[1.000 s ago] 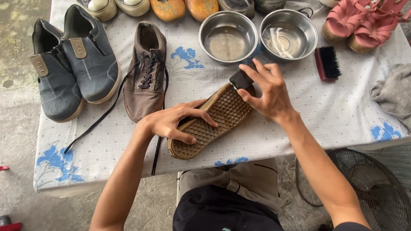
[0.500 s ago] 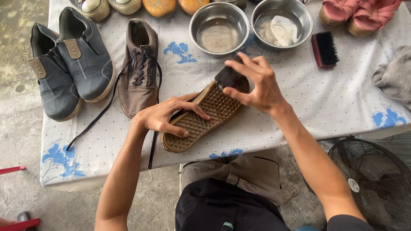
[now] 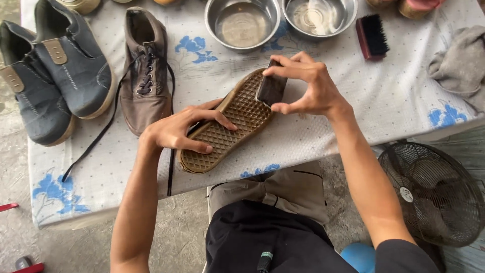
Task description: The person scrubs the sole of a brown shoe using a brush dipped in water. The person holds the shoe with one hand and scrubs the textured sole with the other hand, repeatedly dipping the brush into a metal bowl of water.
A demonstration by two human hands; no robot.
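Shoe (image 3: pixel 227 126) lies sole-up on the surface (image 3: pixel 313 131), long axis slanting from near-left to far-right, left hand (image 3: pixel 177 129) clamped on its near half, right hand (image 3: pixel 308 86) gripping a dark brush (image 3: pixel 271 88) on its far end.

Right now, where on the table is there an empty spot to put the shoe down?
Bare cloth lies on the table between the right hand, the red-backed brush and the grey rag. A smaller patch sits at the near left corner, crossed by a lace. The far edge, with two metal bowls and the shoes at left, is crowded.
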